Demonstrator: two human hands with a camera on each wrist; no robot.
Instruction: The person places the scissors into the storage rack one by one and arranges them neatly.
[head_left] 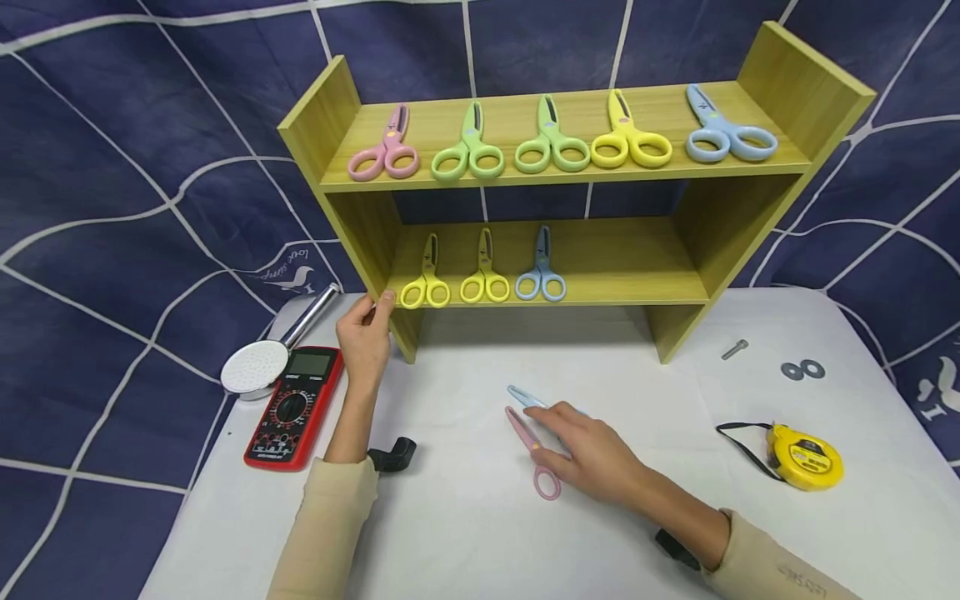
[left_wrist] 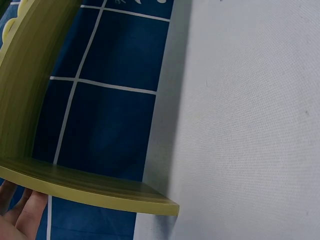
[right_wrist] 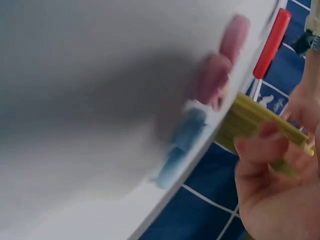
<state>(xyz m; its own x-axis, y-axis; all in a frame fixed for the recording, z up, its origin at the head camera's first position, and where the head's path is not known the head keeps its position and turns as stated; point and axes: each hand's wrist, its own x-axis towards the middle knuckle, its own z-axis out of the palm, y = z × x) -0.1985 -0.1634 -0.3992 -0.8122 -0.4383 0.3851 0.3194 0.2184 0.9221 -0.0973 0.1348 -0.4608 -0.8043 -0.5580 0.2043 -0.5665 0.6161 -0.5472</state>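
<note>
My left hand (head_left: 365,337) holds the left side panel of a two-tier wooden shelf (head_left: 615,290), thumb at its front edge. In the left wrist view, its fingers (left_wrist: 31,212) lie against the panel's outer face. My right hand (head_left: 592,454) hovers over pink scissors (head_left: 522,429) and light blue scissors (head_left: 527,397) on the white table. It partly covers both pairs in the head view. The right wrist view shows its fingers loosely bent, apart from the blurred scissors. Several pink, green, yellow and blue scissors lie on the upper tier; two yellow pairs and a blue pair (head_left: 542,271) lie below.
A red multimeter (head_left: 292,408) and a shower head (head_left: 255,367) lie at the left. On the right are a yellow tape measure (head_left: 806,458), a bolt (head_left: 735,349) and two washers (head_left: 812,368). A dark blue cloth (head_left: 90,250) with white lines hangs behind.
</note>
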